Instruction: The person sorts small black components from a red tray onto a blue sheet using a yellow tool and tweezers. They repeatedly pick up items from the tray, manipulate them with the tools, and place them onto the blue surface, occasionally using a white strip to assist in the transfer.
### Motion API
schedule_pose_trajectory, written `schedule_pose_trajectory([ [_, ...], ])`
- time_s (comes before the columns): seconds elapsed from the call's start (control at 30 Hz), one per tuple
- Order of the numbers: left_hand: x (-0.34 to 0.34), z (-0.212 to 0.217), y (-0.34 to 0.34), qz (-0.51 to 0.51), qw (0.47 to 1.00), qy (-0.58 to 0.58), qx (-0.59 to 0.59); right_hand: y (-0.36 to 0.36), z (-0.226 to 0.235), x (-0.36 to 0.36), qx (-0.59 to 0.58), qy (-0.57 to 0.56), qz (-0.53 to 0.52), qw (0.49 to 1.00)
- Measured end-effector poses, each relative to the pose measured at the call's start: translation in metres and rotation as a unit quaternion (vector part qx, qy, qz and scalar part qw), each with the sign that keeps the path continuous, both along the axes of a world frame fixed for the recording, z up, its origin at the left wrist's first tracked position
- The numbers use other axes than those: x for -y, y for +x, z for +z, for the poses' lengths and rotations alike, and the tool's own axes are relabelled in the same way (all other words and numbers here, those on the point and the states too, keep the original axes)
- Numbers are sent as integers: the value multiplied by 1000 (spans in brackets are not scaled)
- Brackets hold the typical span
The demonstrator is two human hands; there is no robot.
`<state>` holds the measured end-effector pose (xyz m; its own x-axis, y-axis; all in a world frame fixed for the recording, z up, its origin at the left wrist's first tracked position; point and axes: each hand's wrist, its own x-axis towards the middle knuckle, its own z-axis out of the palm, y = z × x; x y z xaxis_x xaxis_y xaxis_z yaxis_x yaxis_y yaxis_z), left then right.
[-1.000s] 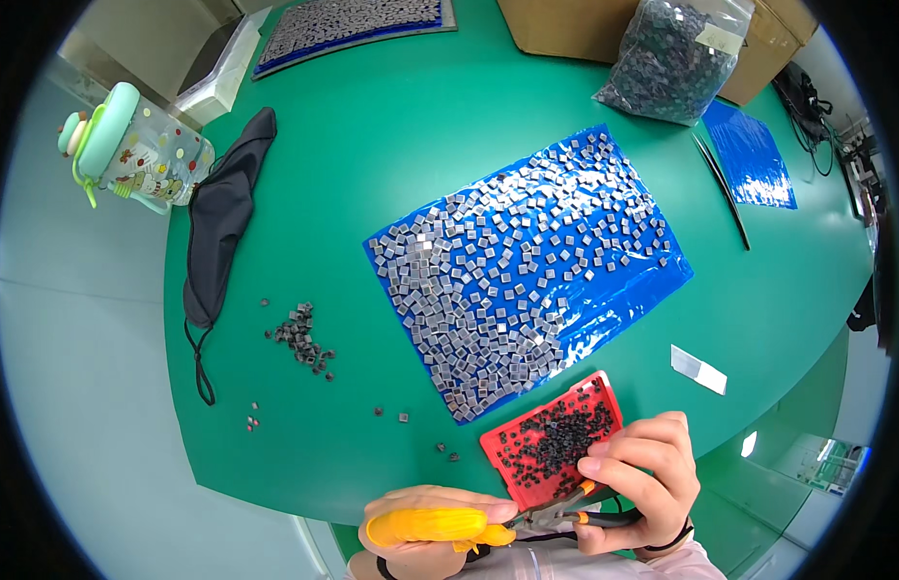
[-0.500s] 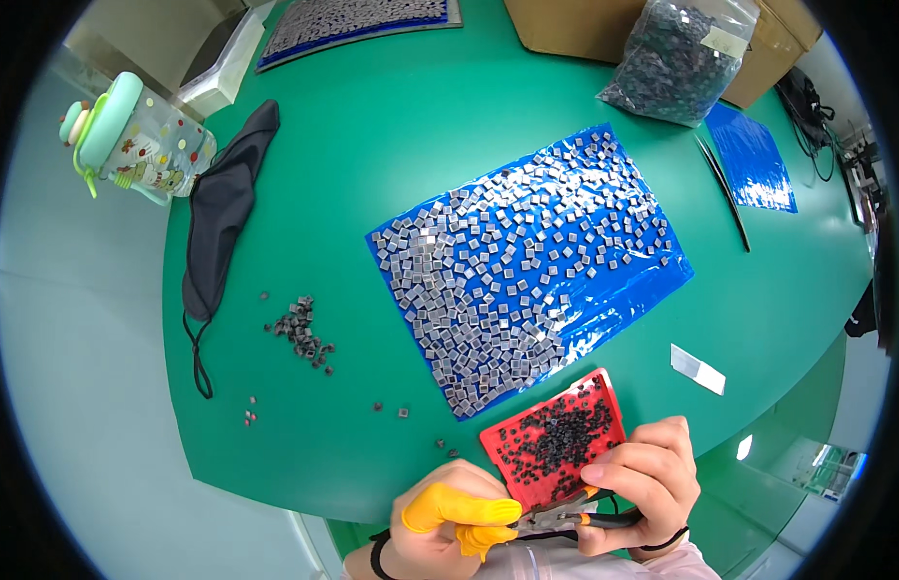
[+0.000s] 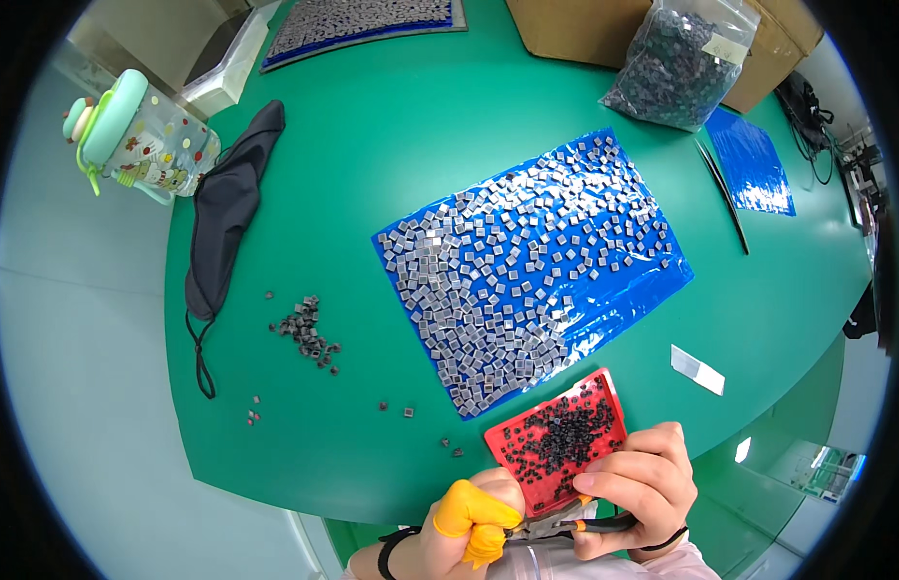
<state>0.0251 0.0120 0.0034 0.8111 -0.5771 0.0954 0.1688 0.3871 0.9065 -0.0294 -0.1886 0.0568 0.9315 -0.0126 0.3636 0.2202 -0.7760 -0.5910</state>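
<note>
Head view | left hand (image 3: 469, 527), yellow fingertip covers, pinched on small pliers (image 3: 551, 525) | right hand (image 3: 638, 488) curled round pliers handles | red tray (image 3: 557, 440) of dark bits touching both hands, bench (image 3: 391, 164) edge

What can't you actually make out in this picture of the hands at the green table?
- Head view: whatever sits between the left hand and right hand is too small and covered by fingers.
- The orange-handled pliers show only partly; the right hand covers the handles.
- The near edge of the red tray of tiny dark parts is hidden behind both hands.
- Both forearms are cut off by the lower edge.
</note>
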Motion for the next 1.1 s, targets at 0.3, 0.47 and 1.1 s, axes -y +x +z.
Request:
schedule_pose_trajectory([
  [0.3, 11, 30, 6, 92, 994, 12, -57, 0, 1, 3, 14, 17, -50, 998],
  [0.47, 3, 31, 13, 99, 994, 52, 4, 1, 1, 2, 3, 45, -33, 998],
  [1.1, -1, 28, 19, 96, 967, 155, 177, 6, 3, 1, -15, 76, 1, 997],
])
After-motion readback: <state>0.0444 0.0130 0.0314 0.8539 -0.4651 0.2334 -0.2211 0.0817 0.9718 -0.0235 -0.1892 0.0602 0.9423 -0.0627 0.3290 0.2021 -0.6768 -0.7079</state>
